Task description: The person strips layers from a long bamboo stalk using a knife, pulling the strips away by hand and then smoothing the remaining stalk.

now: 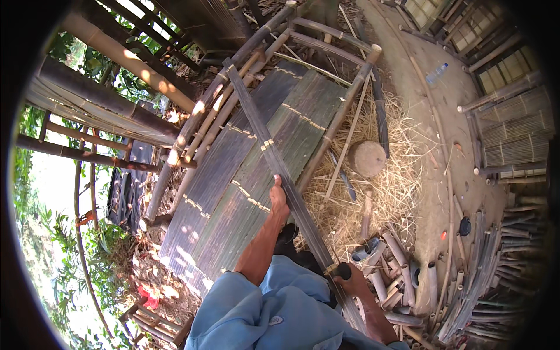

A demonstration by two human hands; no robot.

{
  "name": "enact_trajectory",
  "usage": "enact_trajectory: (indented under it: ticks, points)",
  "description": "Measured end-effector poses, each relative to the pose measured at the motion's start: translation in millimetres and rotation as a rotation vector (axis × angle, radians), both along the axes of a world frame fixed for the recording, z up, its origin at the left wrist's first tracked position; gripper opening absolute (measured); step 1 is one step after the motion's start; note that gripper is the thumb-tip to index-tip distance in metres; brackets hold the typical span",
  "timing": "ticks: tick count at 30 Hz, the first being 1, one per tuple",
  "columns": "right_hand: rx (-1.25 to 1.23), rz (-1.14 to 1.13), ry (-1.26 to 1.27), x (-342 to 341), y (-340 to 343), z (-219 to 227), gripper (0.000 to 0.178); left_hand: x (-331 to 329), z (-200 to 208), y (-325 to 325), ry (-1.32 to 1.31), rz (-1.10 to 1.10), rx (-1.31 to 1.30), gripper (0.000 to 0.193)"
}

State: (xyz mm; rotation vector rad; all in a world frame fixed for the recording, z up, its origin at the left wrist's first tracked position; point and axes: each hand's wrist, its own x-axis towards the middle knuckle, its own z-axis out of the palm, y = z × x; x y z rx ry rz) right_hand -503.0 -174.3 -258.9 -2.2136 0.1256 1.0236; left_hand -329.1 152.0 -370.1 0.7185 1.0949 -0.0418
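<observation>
A long, narrow panel of dark bamboo slats (251, 111) runs slantwise across the view, from the upper left down to the lower right, with pale bindings across it. My left hand (279, 198) grips its left edge near the middle, thumb up and the other fingers mostly hidden beneath. At its lower part my right hand (353, 282) closes round the right edge, beside a small dark rounded object whose kind I cannot make out. Underneath lie wider panels of slats (291, 137), dark and greenish, tied with rows of pale bindings on a bamboo frame (326, 143).
Right of the frame, straw shavings (402, 181) surround a round wooden block (367, 158), a dark blade-like tool (344, 178) and a wooden mallet-shaped piece (367, 216). Cut bamboo pieces (399, 268) lie near my right arm. Bamboo rails (192, 128) stand at left; a plastic bottle (436, 73) lies far right.
</observation>
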Motion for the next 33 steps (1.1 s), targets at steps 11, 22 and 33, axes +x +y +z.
enact_trajectory:
  ticks: [11,22,33]
  points:
    - [0.033,0.029,-0.013,-9.7,-8.2,-8.1,0.058,6.4,-9.1,2.6,0.062,-0.007,0.047,0.050]
    - [-0.097,-0.053,0.005,-18.4,4.5,-15.1,0.077,-21.3,-28.6,-12.0,-0.035,-0.118,0.166,0.054]
    - [-0.254,-0.125,-0.134,-19.5,-4.2,0.0,0.069,-20.9,38.4,-98.0,-0.116,0.140,0.284,0.059]
